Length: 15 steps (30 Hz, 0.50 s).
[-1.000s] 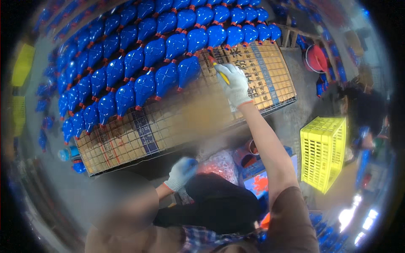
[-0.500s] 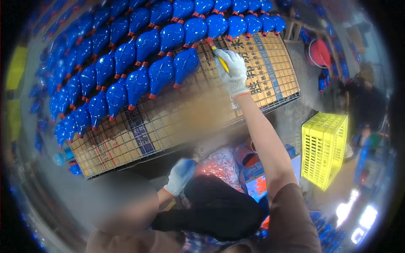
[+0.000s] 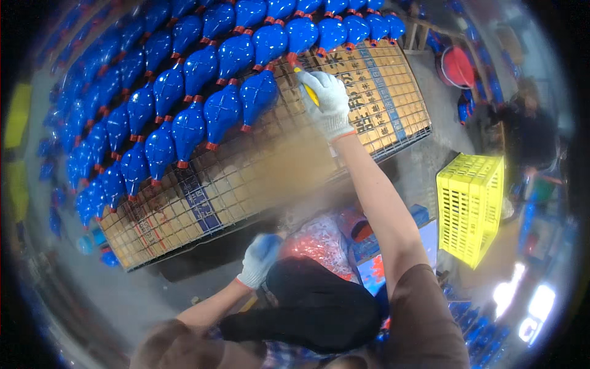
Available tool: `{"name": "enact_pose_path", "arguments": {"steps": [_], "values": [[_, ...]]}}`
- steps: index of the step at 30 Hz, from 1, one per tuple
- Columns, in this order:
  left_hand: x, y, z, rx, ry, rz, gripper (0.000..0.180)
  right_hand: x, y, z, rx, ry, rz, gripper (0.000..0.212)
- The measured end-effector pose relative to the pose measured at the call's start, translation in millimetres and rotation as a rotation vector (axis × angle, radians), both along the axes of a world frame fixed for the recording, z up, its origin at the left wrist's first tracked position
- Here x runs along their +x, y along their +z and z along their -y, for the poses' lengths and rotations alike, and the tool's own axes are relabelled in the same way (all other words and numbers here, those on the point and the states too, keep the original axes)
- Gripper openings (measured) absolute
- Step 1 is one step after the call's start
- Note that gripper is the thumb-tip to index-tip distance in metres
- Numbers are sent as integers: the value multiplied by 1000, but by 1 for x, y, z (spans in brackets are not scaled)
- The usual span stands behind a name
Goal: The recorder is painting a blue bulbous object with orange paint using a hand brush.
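Gripping firmly with right grip (image 3: 327, 101), white-gloved, a yellow-handled tool (image 3: 311, 94), and pointing its red tip at the red end of one blue bulb-shaped piece (image 3: 302, 35); cannot tell if already touching. Seeing this piece in a row among many similar ones, above the wire grid (image 3: 233, 212) with brown cardboard beneath. Keeping left grip (image 3: 260, 257) low, just beside the dark trouser leg (image 3: 319, 295), with fingers curled; cannot tell if closed on something. Noticing to the right also a yellow crate (image 3: 467, 206).
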<state>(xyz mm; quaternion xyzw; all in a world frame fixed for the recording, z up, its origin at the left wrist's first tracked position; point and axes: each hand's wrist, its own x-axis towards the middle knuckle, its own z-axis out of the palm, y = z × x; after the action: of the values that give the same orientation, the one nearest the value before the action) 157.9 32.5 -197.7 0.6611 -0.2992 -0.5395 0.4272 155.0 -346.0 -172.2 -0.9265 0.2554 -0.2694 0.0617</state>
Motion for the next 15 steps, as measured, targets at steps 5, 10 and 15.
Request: {"name": "enact_pose_path", "arguments": {"steps": [5,10,15], "values": [[-5,-9,1,38,83,-13,16,-21,0,4,4,-47,58,31],[-4,-5,2,33,63,-26,15,-31,2,23,-64,-109,-44,31],[-7,-8,2,43,101,-65,14,-29,4,44,-99,-110,-138,32]]}}
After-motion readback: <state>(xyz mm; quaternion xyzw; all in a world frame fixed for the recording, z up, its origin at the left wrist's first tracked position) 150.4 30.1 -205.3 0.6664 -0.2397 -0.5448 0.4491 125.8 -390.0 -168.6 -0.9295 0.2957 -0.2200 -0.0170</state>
